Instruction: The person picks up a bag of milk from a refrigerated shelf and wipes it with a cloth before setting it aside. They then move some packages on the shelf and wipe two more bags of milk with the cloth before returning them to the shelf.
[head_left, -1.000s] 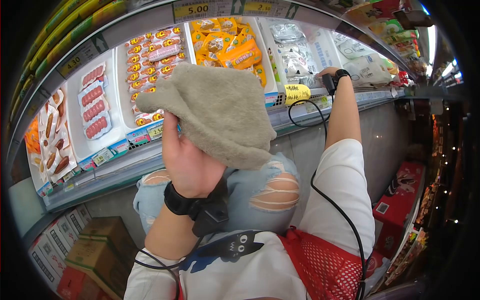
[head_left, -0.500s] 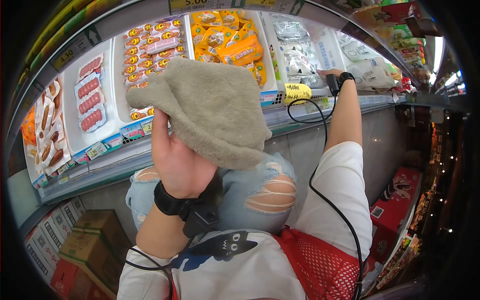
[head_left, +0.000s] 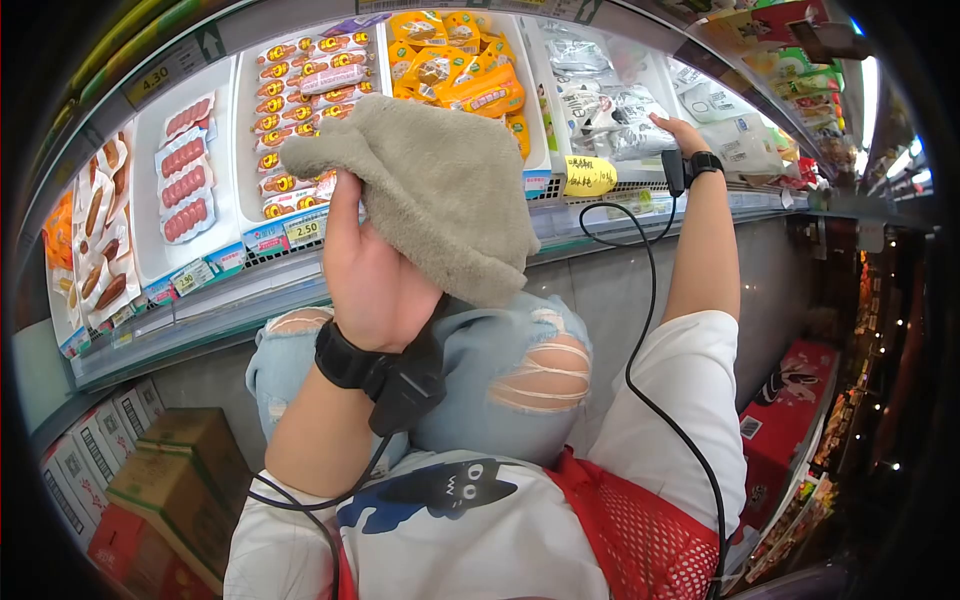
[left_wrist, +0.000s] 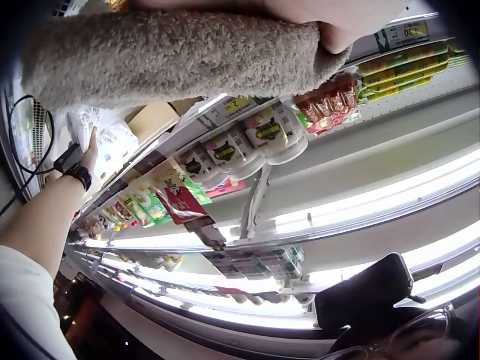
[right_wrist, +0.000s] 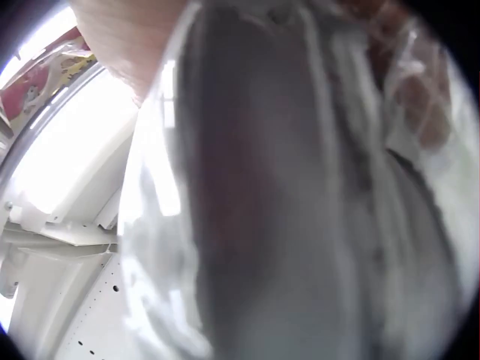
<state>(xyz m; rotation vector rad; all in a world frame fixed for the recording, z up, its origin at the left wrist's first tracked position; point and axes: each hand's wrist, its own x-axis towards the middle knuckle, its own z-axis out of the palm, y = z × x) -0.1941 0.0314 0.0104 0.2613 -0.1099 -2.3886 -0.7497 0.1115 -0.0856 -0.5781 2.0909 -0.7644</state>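
In the head view my left hand point(head_left: 385, 290) holds a grey fluffy cloth point(head_left: 440, 195), its thumb at the cloth's left edge and the other fingers hidden beneath. The cloth point(left_wrist: 187, 60) also spans the top of the left wrist view. Farther right, my right hand point(head_left: 685, 137) grips a shiny plastic bag point(head_left: 635, 125) at the white tray of silvery packs point(head_left: 580, 58). Close up in the right wrist view, that clear and silvery bag point(right_wrist: 270, 195) fills the picture, with fingers point(right_wrist: 420, 105) showing through the plastic; its contents are blurred.
Left of the silvery packs lie trays of orange packets point(head_left: 485, 90), wrapped sausages point(head_left: 285, 120) and pink sausage packs point(head_left: 184, 190). A yellow handwritten tag point(head_left: 590, 176) hangs on the shelf edge. A black cable point(head_left: 640, 370) trails from the right wrist. Cardboard boxes point(head_left: 175, 485) stand lower left.
My right hand has shifted slightly up and right, and the bag by its fingers now sits farther right, apart from the other packs. The left hand still holds the cloth, a little higher.
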